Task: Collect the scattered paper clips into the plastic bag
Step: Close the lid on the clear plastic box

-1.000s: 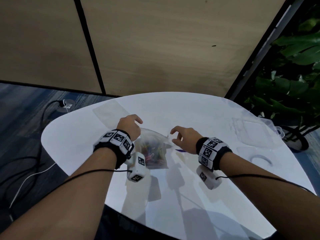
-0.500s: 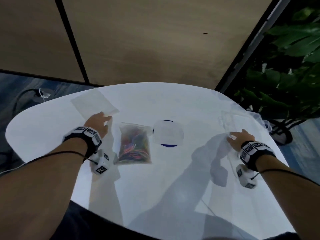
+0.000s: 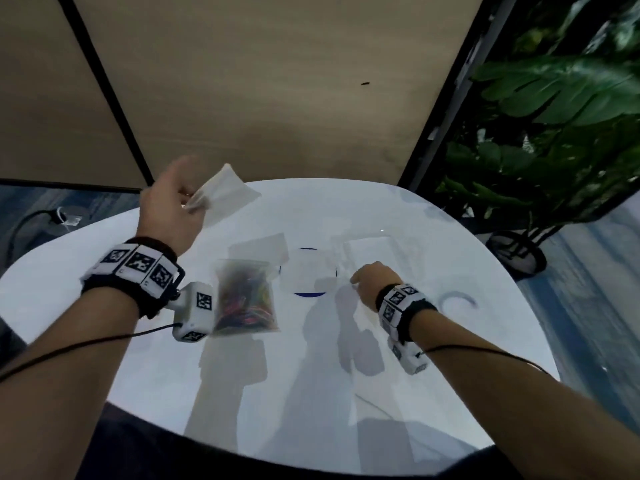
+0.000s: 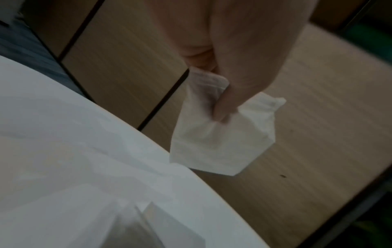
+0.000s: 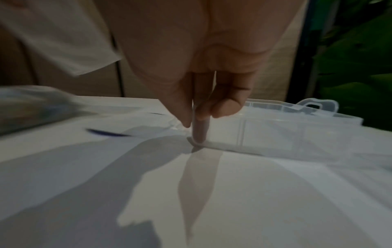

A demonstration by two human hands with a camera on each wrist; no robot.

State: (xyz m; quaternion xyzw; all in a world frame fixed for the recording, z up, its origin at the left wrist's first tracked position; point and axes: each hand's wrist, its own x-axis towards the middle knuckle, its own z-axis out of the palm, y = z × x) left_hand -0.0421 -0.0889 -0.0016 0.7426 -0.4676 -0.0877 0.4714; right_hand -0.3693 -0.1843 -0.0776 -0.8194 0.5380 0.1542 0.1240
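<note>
The bag (image 3: 246,296) of coloured clips (image 3: 247,299) is lying flat on the worktop (image 3: 311,393), below my raised left grip (image 3: 169,206) and just past its wrist camera. It is looking full, and I am seeing no loose clips, so I am judging the collecting nearly or fully done.

My left grip is hovering above the worktop, thumb and fingers pinching one end of a small empty pouch (image 4: 220,141), which is hanging free from the pinch. I am guessing it is being lifted clear as a spare, or readied for filling; I cannot tell which.

My right grip (image 3: 372,280) is low on the other side of the bag, with a blue-rimmed disc (image 3: 308,275) lying between them. Its thumb and forefinger (image 5: 199,129) are closing on the near corner of a clear box (image 5: 297,127), probably to drag or steady it. The box looks empty.

Beyond that grip's wrist a thin clear ring (image 3: 457,299) is resting. The worktop is white, rounded and glossy, carrying hard arm shadows. Behind it stand tan wall panels (image 3: 259,98) with dark seams; a leafy plant (image 3: 554,116) is standing off to the right, and a cable (image 3: 31,220) is trailing over grey-blue floor at left.
</note>
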